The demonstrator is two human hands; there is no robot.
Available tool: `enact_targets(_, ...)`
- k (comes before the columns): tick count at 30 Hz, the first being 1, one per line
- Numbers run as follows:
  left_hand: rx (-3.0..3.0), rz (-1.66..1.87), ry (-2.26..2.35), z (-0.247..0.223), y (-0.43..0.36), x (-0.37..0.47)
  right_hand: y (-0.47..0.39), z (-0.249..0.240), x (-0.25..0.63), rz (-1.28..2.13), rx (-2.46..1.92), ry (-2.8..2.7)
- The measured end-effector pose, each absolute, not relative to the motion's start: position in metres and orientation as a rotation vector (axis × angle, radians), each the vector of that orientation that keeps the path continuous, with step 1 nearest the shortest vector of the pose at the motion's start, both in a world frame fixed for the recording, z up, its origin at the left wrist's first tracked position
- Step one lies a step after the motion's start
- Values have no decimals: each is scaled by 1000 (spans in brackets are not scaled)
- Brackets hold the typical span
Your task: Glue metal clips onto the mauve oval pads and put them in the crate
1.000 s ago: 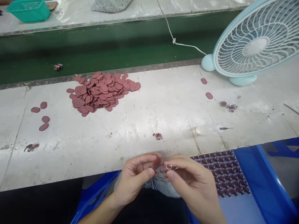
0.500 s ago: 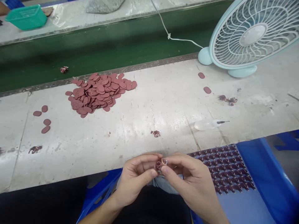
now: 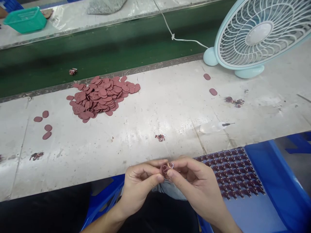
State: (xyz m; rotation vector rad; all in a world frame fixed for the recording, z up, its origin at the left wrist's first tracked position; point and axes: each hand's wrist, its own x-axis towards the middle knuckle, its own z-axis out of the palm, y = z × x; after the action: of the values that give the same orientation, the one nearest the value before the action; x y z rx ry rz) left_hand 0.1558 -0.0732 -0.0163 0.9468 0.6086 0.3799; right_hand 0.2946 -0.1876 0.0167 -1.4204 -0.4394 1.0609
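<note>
My left hand (image 3: 142, 183) pinches a reddish-brown oval disc (image 3: 162, 169) between thumb and fingers in front of the table edge. My right hand (image 3: 198, 186) is closed with thumb and forefinger on a small brown horse figurine (image 3: 170, 165) with pale trim, pressed against the disc. Fingers hide much of both pieces. Just beyond the hands, another small horse figurine (image 3: 160, 138) lies on the white table (image 3: 150, 110). A clear bottle (image 3: 211, 127) with a dark needle tip rests on its side to the right.
A heap of oval discs (image 3: 104, 94) lies at the left. Behind the table runs a green belt (image 3: 136, 42) carrying a small figurine (image 3: 73, 71). A light-blue fan (image 3: 259, 34) stands at the right. Rows of figurines (image 3: 234, 171) fill part of a blue tray at lower right.
The figurine on the green belt has shifted to the right. My view has moved slightly; both hands keep their pinch, with the disc and the horse figurine still together.
</note>
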Motion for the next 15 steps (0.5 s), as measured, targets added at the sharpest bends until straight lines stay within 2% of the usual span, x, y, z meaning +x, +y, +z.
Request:
enact_targets(10,1073,380,584,-3,-74,161,-189,8,292,1062,-1259,-258)
enact_targets(15,1977,476,462,28,2,175,-200,-1,298,985,-1151,-101)
